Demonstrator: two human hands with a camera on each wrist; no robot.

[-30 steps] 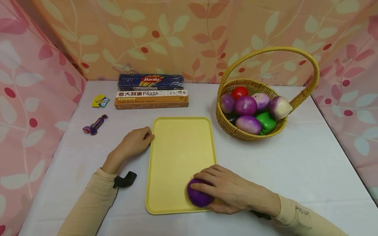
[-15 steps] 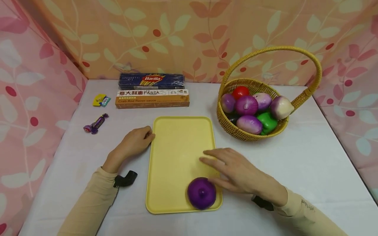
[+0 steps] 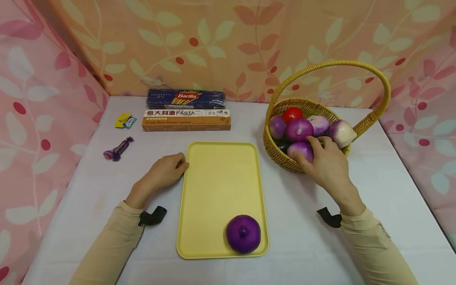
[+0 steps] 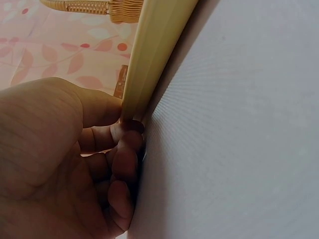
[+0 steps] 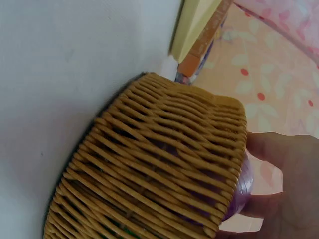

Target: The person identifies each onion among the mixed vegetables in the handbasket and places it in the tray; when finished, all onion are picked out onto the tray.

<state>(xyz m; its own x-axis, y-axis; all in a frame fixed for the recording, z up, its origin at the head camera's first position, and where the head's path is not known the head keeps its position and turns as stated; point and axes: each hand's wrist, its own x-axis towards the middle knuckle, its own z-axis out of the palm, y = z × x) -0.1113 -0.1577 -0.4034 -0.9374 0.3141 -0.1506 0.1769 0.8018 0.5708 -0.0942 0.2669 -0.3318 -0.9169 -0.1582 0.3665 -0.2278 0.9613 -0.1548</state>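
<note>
A yellow tray (image 3: 221, 190) lies on the table; its left edge is pinched by my left hand (image 3: 168, 171). In the left wrist view, the thumb lies on the tray's rim (image 4: 149, 55), with the other fingers curled below. My right hand (image 3: 329, 164) reaches into the wicker basket (image 3: 281, 160), its thumb and fingers round a pale-purple, onion-like vegetable (image 3: 302, 150) at the front. In the right wrist view, the basket wall hides much of this vegetable (image 5: 244, 186). A dark purple, round vegetable with a nub (image 3: 243, 234) sits at the tray's near right corner.
Other vegetables fill the basket, among them a red tomato (image 3: 292, 114), a ridged purple onion (image 3: 299, 130) and a white-purple turnip (image 3: 342, 133). The basket's tall handle (image 3: 342, 63) arches above. Behind the tray lie a pasta box (image 3: 186, 120) and a spaghetti pack (image 3: 185, 99); candies (image 3: 121, 148) lie left.
My right hand has let go of the dark purple vegetable on the tray and moved up and right to the basket. The left hand stays at the tray's edge.
</note>
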